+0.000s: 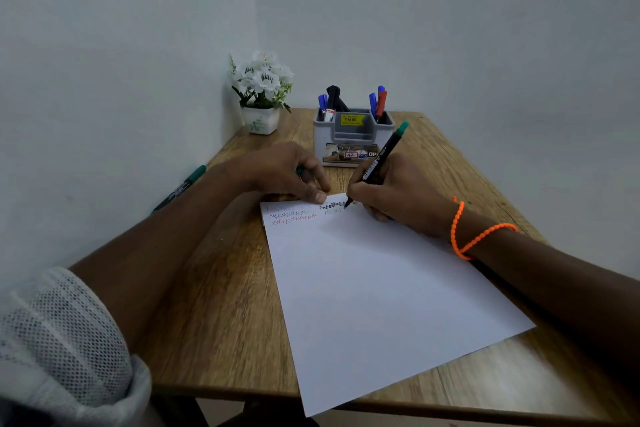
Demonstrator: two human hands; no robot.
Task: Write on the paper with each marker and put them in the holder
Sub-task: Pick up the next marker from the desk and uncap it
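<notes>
Right hand (391, 191), centre-right of frame, pinches a black-barrelled marker with a green end (381, 159) in a writing grip: fingers (360, 189) curled tight round the lower barrel, tip down on the white sheet of paper (381, 288) at its top edge, beside a dark zigzag line. Barrel leans up and back toward the grey plastic desk holder (353, 135), the usual slant for pen strokes. Orange beaded cord (474, 236) sits on that wrist.

Left hand (287, 173), centre of frame, rests on the paper's top edge, thumb pressed flat on the sheet, likely to stop it sliding under the strokes. Its other fingers are curled round something green (299, 170), probably the marker's cap; too little shows to be sure.

Paper lies angled on the wooden worktop (214, 288); red and dark zigzags sit along its top left, so several markers look already tested. Holder stands upper centre just behind the hands, carrying blue, black and red markers (379, 102) upright, within short reach for drop-in.

Second green-ended black marker (180, 187) lies at the worktop's left edge, partly behind the left forearm; looks not yet done.

White artificial flowers in a small white pot (261, 94) stand in the far corner, left of the holder.
</notes>
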